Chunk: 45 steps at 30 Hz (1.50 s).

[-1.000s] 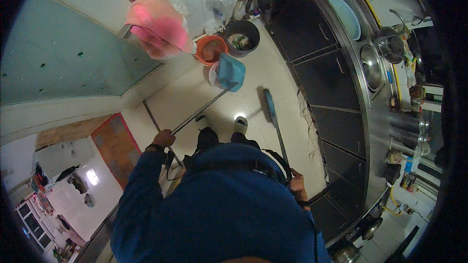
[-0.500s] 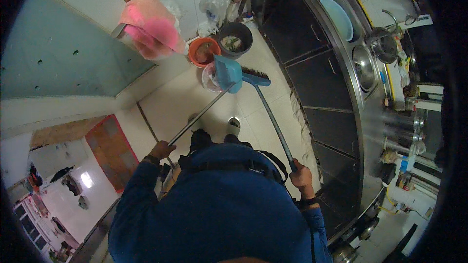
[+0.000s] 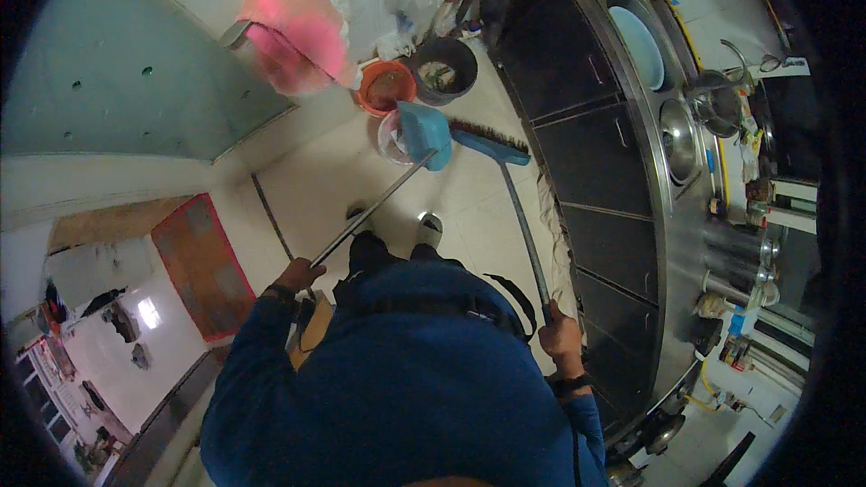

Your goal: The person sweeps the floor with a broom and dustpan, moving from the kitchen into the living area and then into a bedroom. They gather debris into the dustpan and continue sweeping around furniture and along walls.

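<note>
- The left hand (image 3: 298,272) is clenched round the top end of a long thin metal handle (image 3: 374,207); its fingers wrap the rod, so the grip is closed on it.
- That handle runs up and to the right, away from the left fingers, to a blue plastic dustpan (image 3: 424,131) at its far end, so the pan lies well ahead of those fingers, resting on the pale tiled floor (image 3: 325,162).
- Just beyond the dustpan, farther from the fingers, stand an orange plastic bucket (image 3: 386,87) and a dark round bin (image 3: 444,68), close together; a clear container sits under the pan's left edge.
- A blue-headed broom with dark bristles (image 3: 492,140) lies with its head touching or just beside the right edge of the dustpan, bristles on the far side of the head, facing away from the person.
- The broom's long grey pole (image 3: 523,225) slants back and slightly to the right, down to the right hand (image 3: 561,343), which is closed round its lower end.
- The 2 long axes meet at the pan and spread apart toward the 2 hands, like a narrow V; each hand is well apart from the pan.
- Right of the right fingers runs a dark-fronted steel counter (image 3: 667,243) with bowls and pots on top.
</note>
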Tool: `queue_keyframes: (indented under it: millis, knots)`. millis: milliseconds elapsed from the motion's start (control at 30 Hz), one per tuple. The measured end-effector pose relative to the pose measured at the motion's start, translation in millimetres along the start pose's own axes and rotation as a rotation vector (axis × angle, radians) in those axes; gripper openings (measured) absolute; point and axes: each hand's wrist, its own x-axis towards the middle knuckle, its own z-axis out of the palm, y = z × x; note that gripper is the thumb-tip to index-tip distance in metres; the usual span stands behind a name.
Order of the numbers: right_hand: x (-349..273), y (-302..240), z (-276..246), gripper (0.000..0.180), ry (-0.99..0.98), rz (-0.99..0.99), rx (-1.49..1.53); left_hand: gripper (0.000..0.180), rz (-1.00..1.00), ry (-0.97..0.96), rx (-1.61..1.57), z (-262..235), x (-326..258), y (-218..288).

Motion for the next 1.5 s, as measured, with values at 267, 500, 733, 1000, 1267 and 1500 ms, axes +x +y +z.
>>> queue_keyframes:
  millis: [267, 500, 733, 1000, 1267, 1500]
  knots:
    - [2, -4, 5, 0.061, 0.083, -0.075, 0.012, 0.061, -0.044, -0.085, 0.041, -12, -3, 22]
    - [2, -8, -10, 0.06, 0.098, -0.106, 0.048, 0.064, -0.029, -0.023, 0.047, -23, -12, 36]
    - [12, 2, -13, 0.061, 0.119, -0.098, -0.041, 0.061, 0.039, -0.011, 0.062, -11, -3, 20]
    - [25, 12, -17, 0.06, 0.093, -0.145, -0.066, 0.063, 0.148, -0.022, 0.128, 0, 1, 21]
    - [46, 52, 7, 0.058, 0.064, -0.003, 0.371, 0.052, -0.007, 0.078, 0.23, -43, -91, 45]
    - [71, 120, 36, 0.055, -0.138, 0.072, 0.792, 0.045, -0.048, 0.345, 0.321, -47, -198, 47]
